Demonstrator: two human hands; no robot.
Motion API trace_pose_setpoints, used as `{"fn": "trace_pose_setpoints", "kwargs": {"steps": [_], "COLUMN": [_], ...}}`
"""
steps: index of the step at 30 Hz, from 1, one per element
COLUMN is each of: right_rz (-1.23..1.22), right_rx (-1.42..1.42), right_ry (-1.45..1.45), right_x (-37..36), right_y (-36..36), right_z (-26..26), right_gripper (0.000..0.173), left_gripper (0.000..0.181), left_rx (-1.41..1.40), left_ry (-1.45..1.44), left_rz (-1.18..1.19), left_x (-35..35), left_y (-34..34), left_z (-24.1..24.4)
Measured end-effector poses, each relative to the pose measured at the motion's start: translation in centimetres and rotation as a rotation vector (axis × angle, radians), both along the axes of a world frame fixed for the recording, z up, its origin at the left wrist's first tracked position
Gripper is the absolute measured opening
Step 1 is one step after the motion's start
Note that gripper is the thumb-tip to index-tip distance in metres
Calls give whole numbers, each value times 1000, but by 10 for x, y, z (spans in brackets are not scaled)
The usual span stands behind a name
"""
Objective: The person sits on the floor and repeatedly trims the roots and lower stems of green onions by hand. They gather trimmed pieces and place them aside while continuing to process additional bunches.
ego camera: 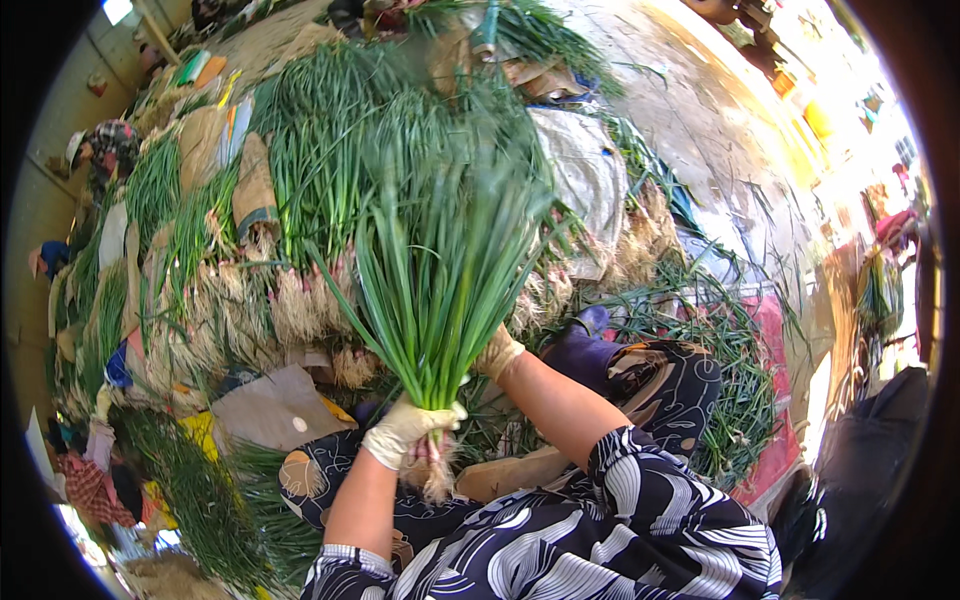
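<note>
My left hand, in a pale glove, is closed around the lower stems of a bunch of green onions. Their pinkish bulbs and hairy roots hang below the fist, and the long green leaves fan out upward, away from me. My right hand, gloved too, is behind the right side of the bunch. The leaves hide its fingers, so its grip does not show. Beyond the bunch lies a wide heap of green onions with roots towards me.
A grey cloth covers part of the heap. Cut leaves lie on a red sheet at right, near a purple boot. A flat grey-brown sheet lies at left. Several people sit along the left side, one in a plaid shirt.
</note>
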State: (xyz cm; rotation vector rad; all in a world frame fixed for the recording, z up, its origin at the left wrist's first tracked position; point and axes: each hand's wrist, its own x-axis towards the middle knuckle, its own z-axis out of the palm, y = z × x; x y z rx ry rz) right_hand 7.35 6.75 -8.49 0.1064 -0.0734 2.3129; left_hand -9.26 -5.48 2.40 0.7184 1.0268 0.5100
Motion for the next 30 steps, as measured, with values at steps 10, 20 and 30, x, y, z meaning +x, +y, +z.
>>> {"fn": "trace_pose_setpoints", "kwargs": {"steps": [10, 20, 30], "right_rz": [-528, -874, -929], "right_rx": [-292, -459, 653], "right_ry": [-916, -777, -1004], "right_x": [139, 225, 138], "right_y": [43, 4, 10], "right_z": [-30, -33, 174], "right_gripper": [20, 41, 31], "left_gripper": [35, 63, 75], "left_rx": [214, 474, 792], "left_ry": [1330, 2030, 2152], "left_rz": [-340, -580, -537], "left_x": [-101, -183, -170], "left_y": [74, 35, -43], "left_z": [132, 130, 187]}}
